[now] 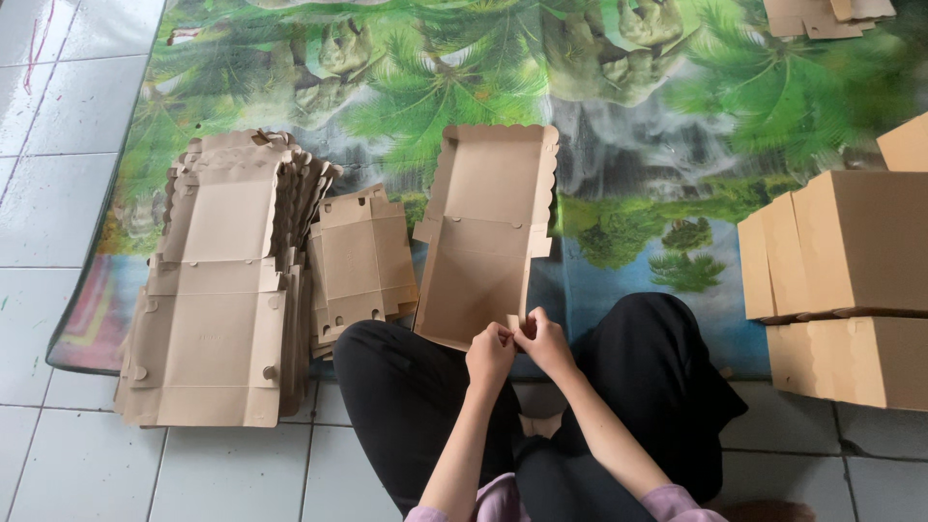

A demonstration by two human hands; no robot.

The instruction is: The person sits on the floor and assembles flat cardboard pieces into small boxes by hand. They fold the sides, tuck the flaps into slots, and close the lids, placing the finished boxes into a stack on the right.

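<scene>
half-folded brown box lies open on the palm-print mat, near corner at the knees, so its flap is in reach | left hand and right hand meet there, fingers pinched shut on the corner flap, forearms angled inward | flat blanks stack left, finished boxes right
</scene>
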